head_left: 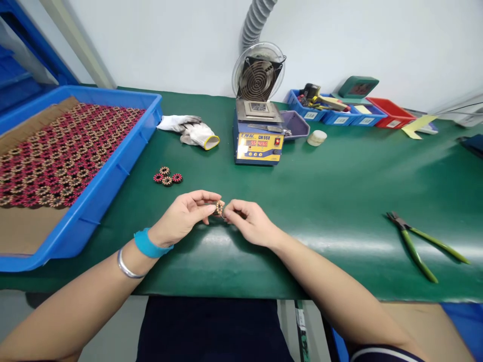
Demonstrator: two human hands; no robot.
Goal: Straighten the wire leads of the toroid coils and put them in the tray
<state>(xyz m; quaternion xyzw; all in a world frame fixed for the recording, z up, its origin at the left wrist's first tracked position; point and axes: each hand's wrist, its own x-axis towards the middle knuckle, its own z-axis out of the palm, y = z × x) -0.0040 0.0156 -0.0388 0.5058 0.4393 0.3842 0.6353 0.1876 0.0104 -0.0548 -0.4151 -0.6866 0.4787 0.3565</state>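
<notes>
My left hand (184,213), with a blue band and a silver bangle at the wrist, pinches a small copper-wound ring coil (219,207) between thumb and fingers. At the coil's right side, my right hand (247,218) has thumb and forefinger pressed together at a thin wire end coming off it. Both hands are just above the green table (320,196). Beyond my left hand, several ring coils (167,181), red and copper-coloured, lie in a small group.
Left, a blue tray (113,186) holds rows of coils. White gloves (196,133) lie behind the loose coils. A soldering pot (258,143) stands centre back, beside small bins (396,115) and a round white container (317,138). Green-handled pliers (417,251) lie open at right.
</notes>
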